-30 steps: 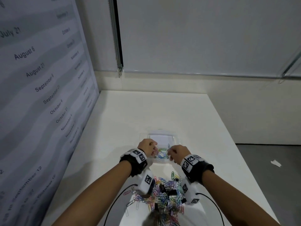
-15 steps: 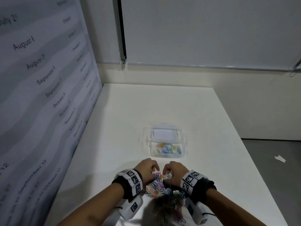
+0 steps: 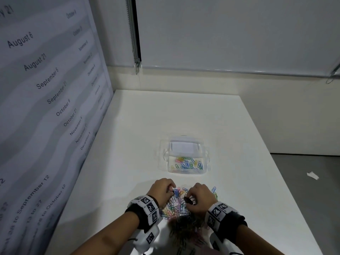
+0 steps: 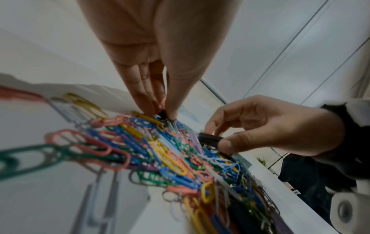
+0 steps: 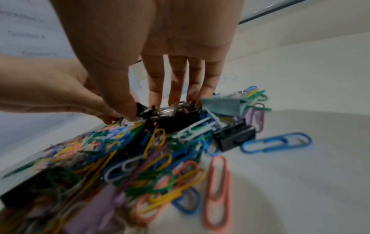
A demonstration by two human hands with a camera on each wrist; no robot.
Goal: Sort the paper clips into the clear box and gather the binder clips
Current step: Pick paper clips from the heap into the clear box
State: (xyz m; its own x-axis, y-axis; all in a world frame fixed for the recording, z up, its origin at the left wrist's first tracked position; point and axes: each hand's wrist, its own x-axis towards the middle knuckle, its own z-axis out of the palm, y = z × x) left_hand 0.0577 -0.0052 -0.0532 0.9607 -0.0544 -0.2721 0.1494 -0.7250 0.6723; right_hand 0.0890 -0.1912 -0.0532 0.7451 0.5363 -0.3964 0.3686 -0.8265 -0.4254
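Observation:
A heap of coloured paper clips [image 3: 177, 204] mixed with black binder clips lies on the white table [image 3: 147, 126] close in front of me. Beyond it stands the clear box [image 3: 187, 170], open, with several paper clips on its floor. My left hand [image 4: 163, 113] pinches a small black binder clip [image 4: 163, 114] at the heap's far edge. My right hand [image 5: 160, 109] grips a larger black binder clip [image 5: 176, 118] between thumb and fingers. Beside that clip lie another black binder clip [image 5: 236, 138] and a teal one [image 5: 222, 105].
A printed panel with dates [image 3: 46, 107] walls off the table's left side. The table's right edge [image 3: 276, 172] drops to a grey floor with a scrap of paper [image 3: 312, 175]. Loose clips [image 5: 276, 141] lie to the right of the heap.
Both hands came back from the clear box to the heap near me. Their fingers have since closed, each on a black binder clip.

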